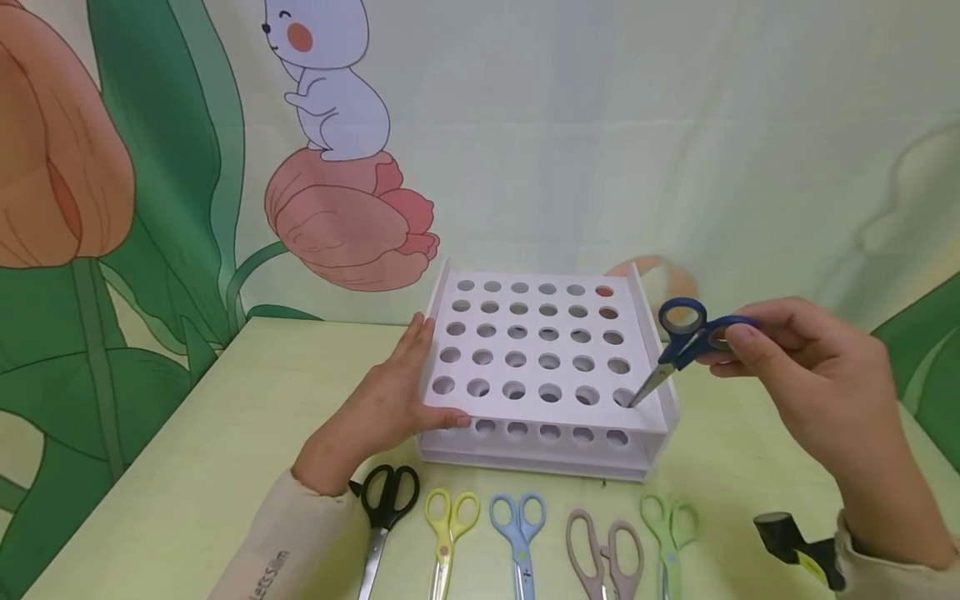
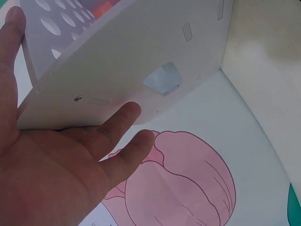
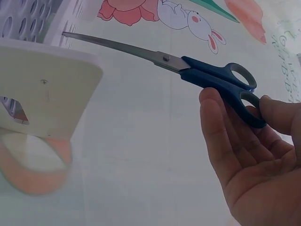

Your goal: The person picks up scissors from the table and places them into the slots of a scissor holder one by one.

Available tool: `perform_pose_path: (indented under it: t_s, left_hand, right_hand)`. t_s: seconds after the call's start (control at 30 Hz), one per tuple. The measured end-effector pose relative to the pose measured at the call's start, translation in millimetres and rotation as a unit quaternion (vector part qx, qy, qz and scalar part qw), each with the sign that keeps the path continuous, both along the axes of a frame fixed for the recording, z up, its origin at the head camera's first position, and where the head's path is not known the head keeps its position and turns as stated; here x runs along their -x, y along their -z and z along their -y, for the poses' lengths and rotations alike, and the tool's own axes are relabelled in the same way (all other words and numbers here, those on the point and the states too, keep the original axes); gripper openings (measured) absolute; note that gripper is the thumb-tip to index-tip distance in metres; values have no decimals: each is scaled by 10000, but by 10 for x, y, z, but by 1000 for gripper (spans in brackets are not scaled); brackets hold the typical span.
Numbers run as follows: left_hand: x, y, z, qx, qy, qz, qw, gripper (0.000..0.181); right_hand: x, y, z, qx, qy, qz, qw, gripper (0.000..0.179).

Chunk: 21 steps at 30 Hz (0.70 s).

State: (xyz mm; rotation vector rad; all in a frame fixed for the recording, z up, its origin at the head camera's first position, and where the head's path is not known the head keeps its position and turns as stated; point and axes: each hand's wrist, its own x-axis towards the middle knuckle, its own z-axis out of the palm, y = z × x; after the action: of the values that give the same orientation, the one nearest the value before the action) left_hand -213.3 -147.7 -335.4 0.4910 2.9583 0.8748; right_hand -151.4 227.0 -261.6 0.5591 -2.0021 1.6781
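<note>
My right hand (image 1: pixel 817 383) pinches dark blue scissors (image 1: pixel 681 343) by one handle loop between thumb and fingers. The blades slant down to the left, closed, with their tip at the front right hole of a white rack (image 1: pixel 500 344) with rows of round holes. In the right wrist view the scissors (image 3: pixel 202 77) reach over the rack's side panel (image 3: pixel 51 84). My left hand (image 1: pixel 382 392) rests on the rack's left side, thumb along the front edge. Its extended fingers lie against the white side panel (image 2: pixel 117 70) in the left wrist view.
Before the rack lie black scissors (image 1: pixel 388 512), yellow scissors (image 1: pixel 444 533), light blue scissors (image 1: pixel 519 537), greyish-pink scissors (image 1: pixel 604 551) and light green scissors (image 1: pixel 667 537). A black object (image 1: pixel 778 531) is by the right sleeve. Behind stands a printed backdrop (image 1: pixel 525 150).
</note>
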Motion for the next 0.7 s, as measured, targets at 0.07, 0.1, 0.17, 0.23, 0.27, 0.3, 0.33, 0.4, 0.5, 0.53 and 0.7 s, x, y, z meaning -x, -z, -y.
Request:
perform_pose_path:
  t_s: [0.07, 0.1, 0.17, 0.23, 0.27, 0.3, 0.33, 0.4, 0.5, 0.53, 0.7]
  left_hand:
    - [1, -3, -14, -38, 11, 23, 10000, 131]
    - [0, -4, -16, -45, 19, 22, 10000, 131]
    - [0, -7, -22, -82, 4, 52, 10000, 130]
    - [-3, -12, -21, -77, 0, 70, 9999, 130]
    - [-6, -17, -18, -66, 2, 63, 10000, 130]
    - [-6, -18, -16, -49, 17, 49, 10000, 130]
    - [-4, -20, -17, -45, 15, 44, 10000, 130]
    - [-4, -23, -16, -31, 17, 26, 10000, 130]
    - [-4, -24, -14, -51, 0, 33, 10000, 129]
    - [-3, -24, -15, -69, -15, 51, 10000, 130]
    - [2, -8, -18, -145, -17, 126, 9998, 130]
  right_hand:
    - [1, 23, -7, -214, 191, 38, 9996, 9]
    - [7, 32, -6, -365, 303, 60, 9989, 9]
    - [26, 51, -1, -732, 534, 130, 9958, 9]
    - [49, 67, 3, -1027, 716, 216, 9919, 10]
    - [60, 75, 5, -1135, 774, 254, 9902, 9]
    - [70, 84, 3, -1242, 831, 294, 9883, 9]
    - [81, 94, -2, -1309, 854, 342, 9871, 9]
    - [106, 115, -11, -1394, 854, 424, 9856, 10]
    - [144, 148, -10, -1515, 758, 535, 9841, 11]
    - [155, 159, -6, -1549, 713, 573, 9837, 11]
    - [196, 222, 4, -1783, 652, 919, 9775, 13]
